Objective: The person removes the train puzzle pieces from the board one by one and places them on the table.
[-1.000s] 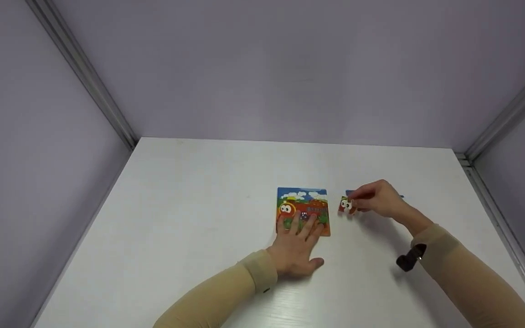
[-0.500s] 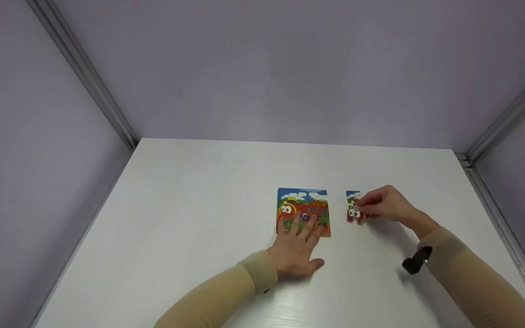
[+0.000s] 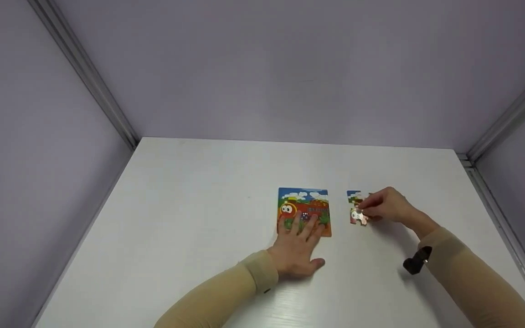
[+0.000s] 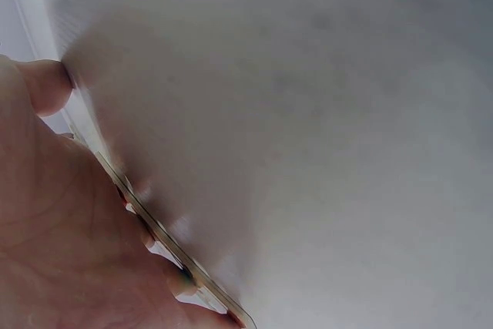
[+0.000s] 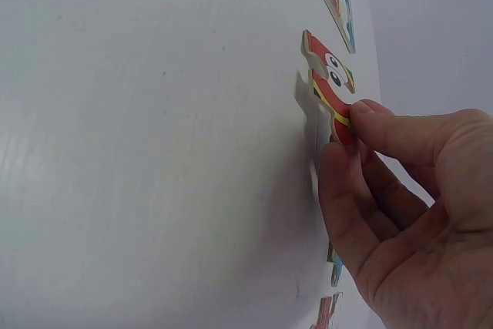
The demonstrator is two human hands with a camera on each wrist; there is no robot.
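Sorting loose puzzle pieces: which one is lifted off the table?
The red piece with two eyes, pinched by the right hand; the others lie flat.

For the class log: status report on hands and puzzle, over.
Left hand flat on puzzle board. Right hand pinches puzzle piece, beside loose pieces. Nothing in the way.

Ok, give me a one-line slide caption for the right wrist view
Right hand pinches a red cartoon-eyed jigsaw piece just above the white table.

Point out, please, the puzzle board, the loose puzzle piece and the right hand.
puzzle board (image 3: 303, 200): head view, upper picture area.
puzzle piece (image 5: 330, 82): right wrist view, face with eyes.
right hand (image 3: 388, 205): head view, back of hand.
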